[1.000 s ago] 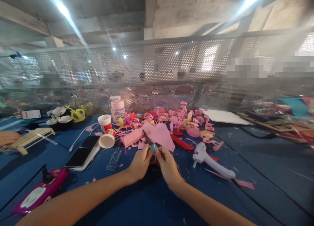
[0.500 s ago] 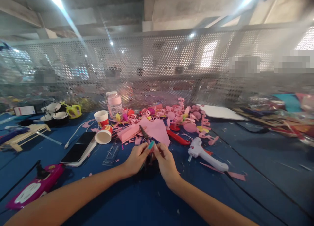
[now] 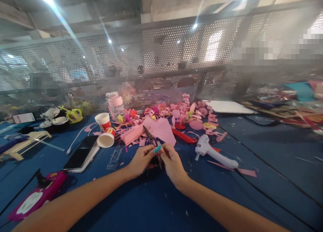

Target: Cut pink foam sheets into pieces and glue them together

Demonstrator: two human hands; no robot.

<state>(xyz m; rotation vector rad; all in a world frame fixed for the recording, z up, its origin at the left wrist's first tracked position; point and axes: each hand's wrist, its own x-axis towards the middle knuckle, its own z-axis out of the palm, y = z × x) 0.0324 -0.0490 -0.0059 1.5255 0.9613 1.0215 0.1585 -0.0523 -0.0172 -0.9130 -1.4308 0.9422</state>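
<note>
Blue tabletop [image 3: 146,205], perforated screen [image 3: 161,47] behind; left hand [image 3: 140,160], right hand [image 3: 174,163] pinching.

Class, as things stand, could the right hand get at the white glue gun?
Probably yes: the white glue gun lies beside the right hand, with nothing seen blocking the way, though that hand looks busy alongside the left hand.

The tabletop [image 3: 131,205] is blue, the paper scraps [image 3: 176,114] toward its far edge mostly pink, the pointed tool [image 3: 148,133] dark grey, and the glue gun [image 3: 219,157] white.
</note>
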